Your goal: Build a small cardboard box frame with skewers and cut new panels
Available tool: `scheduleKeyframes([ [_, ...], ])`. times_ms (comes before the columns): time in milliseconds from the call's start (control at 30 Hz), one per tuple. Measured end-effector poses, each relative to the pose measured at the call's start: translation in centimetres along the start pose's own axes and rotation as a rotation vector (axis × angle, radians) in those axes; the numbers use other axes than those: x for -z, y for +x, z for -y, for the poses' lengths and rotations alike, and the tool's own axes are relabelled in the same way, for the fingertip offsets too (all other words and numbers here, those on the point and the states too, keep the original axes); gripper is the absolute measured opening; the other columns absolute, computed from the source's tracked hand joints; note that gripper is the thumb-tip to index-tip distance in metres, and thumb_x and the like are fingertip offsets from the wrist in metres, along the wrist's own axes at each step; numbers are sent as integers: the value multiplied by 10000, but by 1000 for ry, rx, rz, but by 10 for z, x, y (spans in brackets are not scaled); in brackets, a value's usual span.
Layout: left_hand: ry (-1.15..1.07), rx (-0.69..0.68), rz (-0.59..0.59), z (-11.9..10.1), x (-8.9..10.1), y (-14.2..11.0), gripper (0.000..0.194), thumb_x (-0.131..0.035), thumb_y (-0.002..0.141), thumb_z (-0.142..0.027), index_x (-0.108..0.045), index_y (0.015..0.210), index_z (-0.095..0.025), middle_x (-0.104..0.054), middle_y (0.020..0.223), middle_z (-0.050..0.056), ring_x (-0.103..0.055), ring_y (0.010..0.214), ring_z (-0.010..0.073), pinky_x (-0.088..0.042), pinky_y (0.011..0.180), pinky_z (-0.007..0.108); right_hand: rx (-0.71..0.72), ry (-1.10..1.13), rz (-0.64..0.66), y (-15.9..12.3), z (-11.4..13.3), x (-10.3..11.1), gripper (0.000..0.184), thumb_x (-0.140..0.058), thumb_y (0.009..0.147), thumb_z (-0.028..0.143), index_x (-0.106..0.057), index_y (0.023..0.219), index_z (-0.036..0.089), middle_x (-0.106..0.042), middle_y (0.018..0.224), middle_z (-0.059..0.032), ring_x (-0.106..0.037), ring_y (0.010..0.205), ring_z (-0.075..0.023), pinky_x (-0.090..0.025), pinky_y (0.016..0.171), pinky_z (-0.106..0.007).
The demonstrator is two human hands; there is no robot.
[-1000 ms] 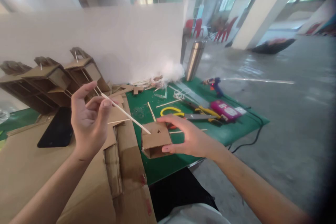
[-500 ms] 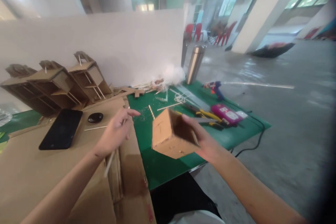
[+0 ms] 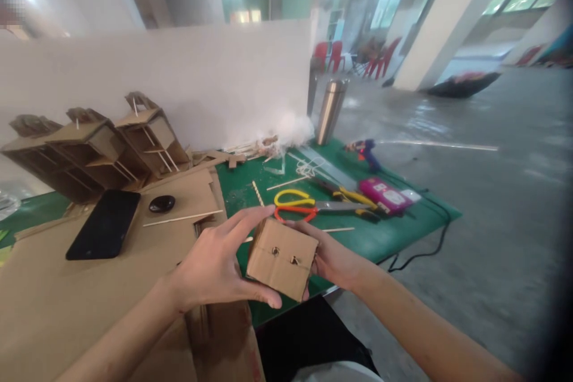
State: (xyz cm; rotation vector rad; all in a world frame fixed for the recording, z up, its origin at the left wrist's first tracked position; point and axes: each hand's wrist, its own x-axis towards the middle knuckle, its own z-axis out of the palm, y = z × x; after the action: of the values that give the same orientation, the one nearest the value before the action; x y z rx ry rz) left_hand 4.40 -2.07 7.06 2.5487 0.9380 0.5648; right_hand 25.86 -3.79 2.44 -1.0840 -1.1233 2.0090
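A small cardboard box (image 3: 280,259) is held up over the table's near edge, its face with two small punched holes turned toward me. From the right, my right hand (image 3: 329,256) grips it, with most fingers hidden behind. My left hand (image 3: 219,259) wraps the left side, forefinger along the top and thumb at the lower edge. Just beyond the box lie scissors (image 3: 320,207) with yellow and orange handles. A thin wooden stick (image 3: 181,218) rests on the cardboard to the left.
Three cardboard structures (image 3: 152,137) stand back left, behind a phone (image 3: 105,224) and a black round object (image 3: 162,203). Pliers (image 3: 353,196), a magenta device (image 3: 387,196), a glue gun (image 3: 364,152) and a metal flask (image 3: 331,112) occupy the green table (image 3: 425,215).
My left hand has moved right and down onto the box. The box has turned, so its holed face now shows instead of its open side. The scissors have come into full view.
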Motion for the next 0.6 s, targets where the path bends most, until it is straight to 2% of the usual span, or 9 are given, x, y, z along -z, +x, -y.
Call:
scheduleKeyframes([
  [67,24,59,43,-1,1,1,967,-772,570,-708,-397,1365,-305,-623,1309,93,-669,1078,323,-562,843,417,108,-289,-123,0,5,6,539,-295,920,620,-633,948,201,-687,751,-69,-664,633,-220,-503,469,-293],
  [133,88,144,99,-2,-1,2,947,-773,550,-718,-439,1314,-270,-689,1187,84,-705,967,337,-562,774,425,285,-643,-350,2,12,22,499,-314,944,581,-613,854,192,-679,820,-87,-665,770,-244,-541,622,-350],
  [167,128,184,131,-1,-3,2,939,-761,551,-732,-452,1297,-255,-717,1102,78,-717,902,346,-557,731,426,354,-765,-452,4,15,33,427,-368,949,532,-607,858,190,-673,865,-97,-650,854,-262,-533,725,-388],
  [200,169,215,163,0,-6,2,921,-742,559,-748,-465,1278,-244,-734,1016,69,-722,837,352,-548,686,418,429,-1024,-557,6,18,45,376,-357,966,466,-605,893,193,-671,878,-95,-642,876,-264,-520,779,-412],
  [233,208,233,189,1,-9,2,898,-719,571,-765,-480,1256,-237,-737,950,62,-723,783,356,-537,645,405,451,-1124,-590,9,19,58,306,-403,954,397,-618,922,182,-669,947,-118,-625,946,-287,-489,860,-458],
  [300,276,241,218,3,-17,2,852,-669,600,-795,-501,1215,-229,-732,922,70,-722,735,363,-518,599,384,449,-1242,-565,17,19,82,221,-471,918,294,-644,999,182,-653,1081,-136,-587,1071,-310,-433,957,-497],
  [400,356,241,238,6,-28,1,853,-622,643,-806,-488,1227,-200,-726,954,109,-722,757,388,-527,609,406,393,-1348,-463,28,13,104,274,-552,868,259,-649,1120,211,-613,1200,-128,-591,1095,-309,-443,960,-487],
  [500,412,235,279,8,-34,1,893,-567,709,-799,-432,1326,-169,-727,1009,148,-723,796,406,-544,641,451,336,-1420,-434,40,9,111,348,-546,876,307,-624,1199,206,-557,1274,-154,-594,1096,-332,-468,927,-505],
  [600,445,197,294,13,-39,-1,908,-488,743,-824,-428,1360,-161,-703,1137,181,-722,852,408,-558,660,461,304,-1475,-452,50,13,109,348,-593,835,336,-648,1137,172,-570,1207,-178,-582,1069,-374,-476,891,-542],
])
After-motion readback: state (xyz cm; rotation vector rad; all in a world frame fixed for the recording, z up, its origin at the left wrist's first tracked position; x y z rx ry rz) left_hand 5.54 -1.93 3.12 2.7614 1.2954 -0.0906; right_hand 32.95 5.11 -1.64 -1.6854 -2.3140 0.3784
